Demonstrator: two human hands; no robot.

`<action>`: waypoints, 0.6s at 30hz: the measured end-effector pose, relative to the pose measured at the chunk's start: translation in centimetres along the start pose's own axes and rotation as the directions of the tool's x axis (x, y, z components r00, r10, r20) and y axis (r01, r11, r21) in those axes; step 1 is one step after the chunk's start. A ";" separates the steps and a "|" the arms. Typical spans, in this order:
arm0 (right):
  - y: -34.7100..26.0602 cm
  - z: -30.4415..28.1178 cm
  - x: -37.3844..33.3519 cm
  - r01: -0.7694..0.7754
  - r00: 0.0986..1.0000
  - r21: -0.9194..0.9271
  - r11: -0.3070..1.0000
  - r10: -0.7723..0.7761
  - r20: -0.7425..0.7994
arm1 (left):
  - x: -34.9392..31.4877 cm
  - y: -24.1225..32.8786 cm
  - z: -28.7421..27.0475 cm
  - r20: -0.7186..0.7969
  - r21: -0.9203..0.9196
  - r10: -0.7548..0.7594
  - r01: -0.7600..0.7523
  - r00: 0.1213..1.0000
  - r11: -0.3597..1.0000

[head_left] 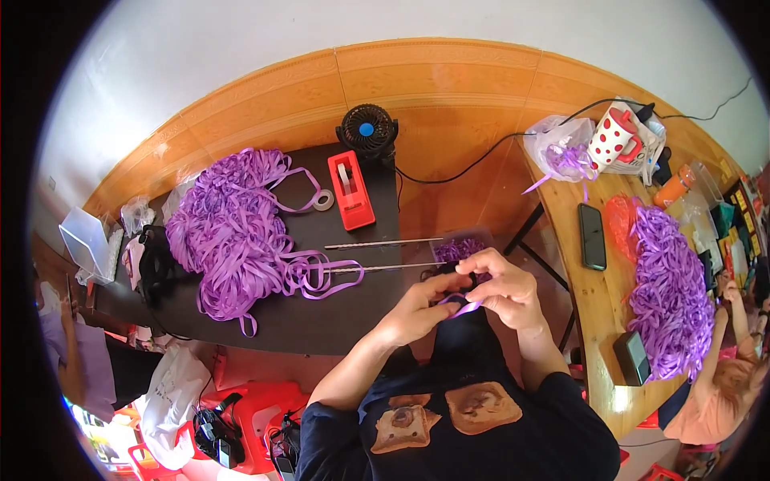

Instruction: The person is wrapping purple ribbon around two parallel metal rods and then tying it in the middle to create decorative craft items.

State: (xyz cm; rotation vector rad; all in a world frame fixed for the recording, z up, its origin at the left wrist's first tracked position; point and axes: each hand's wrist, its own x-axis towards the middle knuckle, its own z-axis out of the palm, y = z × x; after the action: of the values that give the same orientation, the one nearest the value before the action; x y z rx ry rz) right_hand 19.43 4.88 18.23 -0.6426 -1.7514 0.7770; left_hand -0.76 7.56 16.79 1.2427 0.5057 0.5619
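Note:
Close together in front of my chest, my left hand (423, 309) and my right hand (511, 290) pinch a short length of purple ribbon (465, 308). The fingers hide part of it. Just beyond my hands, a container holds small dark purple pieces (459, 248). Two thin rods (383, 243) extend from the black table (321, 329) toward that container. Loops from a big heap of purple ribbon (233, 232) lie over the left end of the nearer rod.
On the black table are a red tape dispenser (350, 191), a tape roll (323, 200) and a small fan (367, 131). The wooden table (589, 321) at right carries a phone (593, 236), another ribbon heap (670, 297) and a dotted mug (613, 139). Other people sit at both sides.

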 end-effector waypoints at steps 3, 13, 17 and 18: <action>2.4 -0.4 -0.4 -0.077 0.997 0.295 0.952 0.074 0.022 | 0.1 0.3 0.6 0.068 -0.126 -0.055 0.063 0.996 0.990; 5.8 -2.5 -1.9 -0.173 0.984 0.725 0.667 0.085 0.158 | -0.8 -0.6 -0.1 -0.160 -0.130 -0.007 -0.014 0.987 0.991; 4.9 -2.5 -2.3 -0.232 0.951 0.524 0.819 0.303 -0.053 | -0.7 -0.8 -0.4 -0.235 -0.163 -0.009 -0.031 0.972 0.986; 4.4 -2.0 -2.2 -0.197 0.964 0.558 0.806 0.264 -0.041 | -0.7 -0.8 -0.4 -0.233 -0.164 -0.009 -0.030 0.972 0.986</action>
State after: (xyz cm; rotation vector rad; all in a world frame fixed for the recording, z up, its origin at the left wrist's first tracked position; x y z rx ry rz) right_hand 22.24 6.45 13.96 -0.4931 -1.2584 1.3255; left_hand -1.42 7.25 15.96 1.0258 0.6364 0.7494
